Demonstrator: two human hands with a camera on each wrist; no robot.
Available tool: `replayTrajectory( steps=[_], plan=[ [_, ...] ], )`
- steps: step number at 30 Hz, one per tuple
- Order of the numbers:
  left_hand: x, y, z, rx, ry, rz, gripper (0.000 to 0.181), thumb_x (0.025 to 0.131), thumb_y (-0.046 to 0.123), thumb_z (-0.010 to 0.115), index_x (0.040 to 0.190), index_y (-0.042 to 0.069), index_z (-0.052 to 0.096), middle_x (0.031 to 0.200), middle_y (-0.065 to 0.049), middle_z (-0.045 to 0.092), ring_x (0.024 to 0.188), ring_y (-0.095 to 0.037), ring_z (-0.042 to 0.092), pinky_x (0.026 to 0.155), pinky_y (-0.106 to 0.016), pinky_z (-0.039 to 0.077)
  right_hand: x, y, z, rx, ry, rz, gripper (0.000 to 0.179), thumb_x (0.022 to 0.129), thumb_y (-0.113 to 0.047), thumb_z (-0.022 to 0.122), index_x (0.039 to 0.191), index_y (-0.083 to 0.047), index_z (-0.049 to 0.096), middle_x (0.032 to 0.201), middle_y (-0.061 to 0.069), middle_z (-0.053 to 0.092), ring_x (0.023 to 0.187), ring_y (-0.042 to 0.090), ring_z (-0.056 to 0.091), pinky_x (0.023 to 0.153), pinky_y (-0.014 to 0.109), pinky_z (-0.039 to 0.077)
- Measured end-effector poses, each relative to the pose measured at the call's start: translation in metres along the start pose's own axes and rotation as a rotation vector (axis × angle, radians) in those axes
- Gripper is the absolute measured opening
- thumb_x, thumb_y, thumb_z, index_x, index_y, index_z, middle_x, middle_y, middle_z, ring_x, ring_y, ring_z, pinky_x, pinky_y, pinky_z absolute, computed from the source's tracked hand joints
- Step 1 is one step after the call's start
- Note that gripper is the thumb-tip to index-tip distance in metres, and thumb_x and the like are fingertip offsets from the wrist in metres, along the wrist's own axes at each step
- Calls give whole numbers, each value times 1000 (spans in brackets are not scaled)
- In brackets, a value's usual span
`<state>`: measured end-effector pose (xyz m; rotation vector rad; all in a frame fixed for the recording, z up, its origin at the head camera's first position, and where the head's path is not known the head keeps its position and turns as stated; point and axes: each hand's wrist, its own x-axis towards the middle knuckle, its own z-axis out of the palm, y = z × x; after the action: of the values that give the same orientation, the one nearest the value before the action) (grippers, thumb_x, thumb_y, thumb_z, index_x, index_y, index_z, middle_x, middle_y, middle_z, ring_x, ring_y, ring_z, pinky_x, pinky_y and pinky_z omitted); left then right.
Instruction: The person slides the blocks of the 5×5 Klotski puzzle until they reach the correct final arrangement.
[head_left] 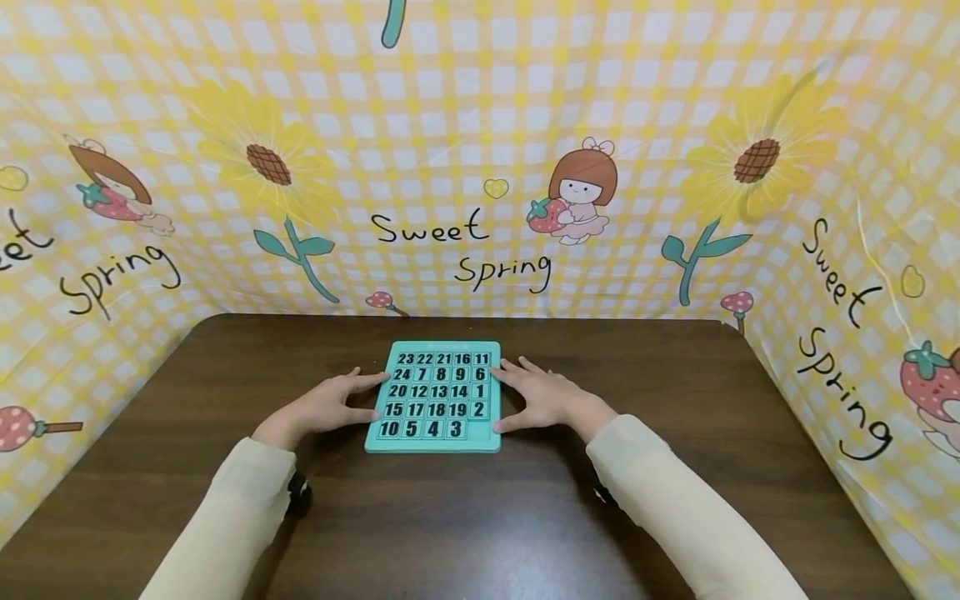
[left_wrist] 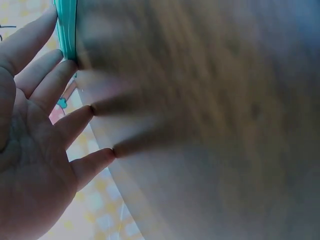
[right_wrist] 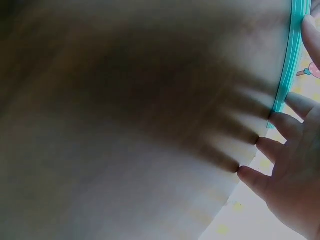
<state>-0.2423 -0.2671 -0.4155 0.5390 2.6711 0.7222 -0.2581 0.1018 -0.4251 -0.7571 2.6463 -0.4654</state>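
Observation:
A turquoise sliding number puzzle (head_left: pixel 483 442) lies flat on the dark brown table, its black-numbered tiles facing up. The top row reads 23, 22, 21, 16, 11; the bottom row reads 10, 5, 4, 3, with a gap in the lower right corner. At its left side, my left hand (head_left: pixel 330 402) touches the edge with thumb and a fingertip, fingers extended. My right hand (head_left: pixel 551 398) does the same along the right edge. The left wrist view shows the left palm (left_wrist: pixel 30 165) and spread fingers beside the puzzle's rim (left_wrist: pixel 66 30). Similarly spread are the right hand's fingers in the right wrist view.
The wooden table (head_left: pixel 465 525) extends around the puzzle on all sides. A yellow checked cloth (head_left: pixel 435 125) with flowers and lettering stands as a wall behind the table and along its left and right sides.

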Motion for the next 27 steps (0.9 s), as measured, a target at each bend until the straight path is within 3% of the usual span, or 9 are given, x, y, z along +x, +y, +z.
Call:
replayTrajectory(
  steps=[12, 19, 22, 27],
  plan=[
    [0, 15, 11, 35, 0, 22, 72, 94, 38, 68, 154, 16, 38, 160, -31, 23, 148, -52, 17, 109, -69, 31, -20, 8, -1, -4, -3, 9, 97, 82, -66, 68, 160, -32, 21, 169, 0, 12, 157, 29, 5, 116, 70, 19],
    [-2, 31, 15, 82, -23, 28, 74, 93, 40, 69, 155, 15, 37, 159, -32, 23, 143, -51, 32, 109, -65, 35, -34, 13, -6, 1, -20, -8, 97, 83, -62, 70, 160, -28, 21, 169, 0, 5, 156, 32, 5, 113, 71, 22],
    [-3, 37, 19, 89, -34, 44, 75, 93, 39, 69, 155, 13, 36, 158, -30, 26, 142, -46, 36, 110, -60, 37, -41, 16, -6, -17, -21, -14, 97, 83, -61, 71, 160, -26, 22, 169, 0, 6, 156, 33, 8, 113, 70, 25],
    [-8, 46, 26, 76, -57, 76, 76, 93, 35, 70, 155, 9, 34, 160, -23, 30, 146, -42, 32, 112, -58, 36, -52, 20, -4, -40, -25, -6, 97, 83, -61, 71, 160, -25, 23, 169, -1, 7, 156, 32, 9, 115, 68, 24]
  ],
)
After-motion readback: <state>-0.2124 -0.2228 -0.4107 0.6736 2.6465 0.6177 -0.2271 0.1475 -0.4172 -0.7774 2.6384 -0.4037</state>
